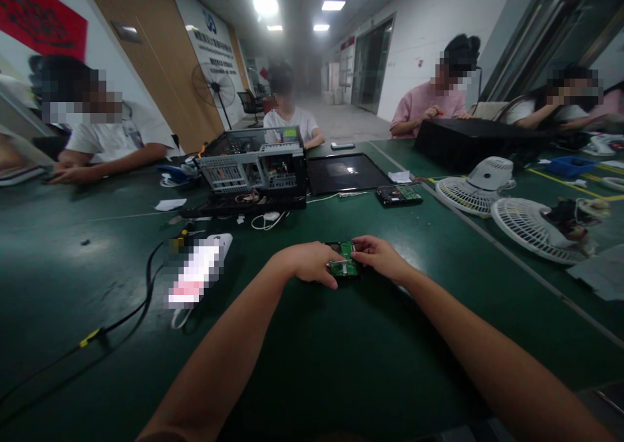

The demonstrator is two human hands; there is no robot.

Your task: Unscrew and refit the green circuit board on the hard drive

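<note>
A small hard drive (345, 268) with a green circuit board facing up is between my hands, low over the green table or lying on it. My left hand (314, 263) grips its left side, the thumb along the near edge and the fingers partly hidden behind it. My right hand (377, 258) pinches the right edge with thumb and fingertips. A second hard drive (400, 195) lies beyond my right hand, board side up. Farther off, to the left, an opened computer case (251, 169) lies on its side.
A phone (199, 270) with a white cable and a black cable (149, 279) lie left of my left arm. Beyond my hands is a black panel (347, 172). White fan parts (529, 227) and a black case (478, 140) stand at right. Several people sit around the table.
</note>
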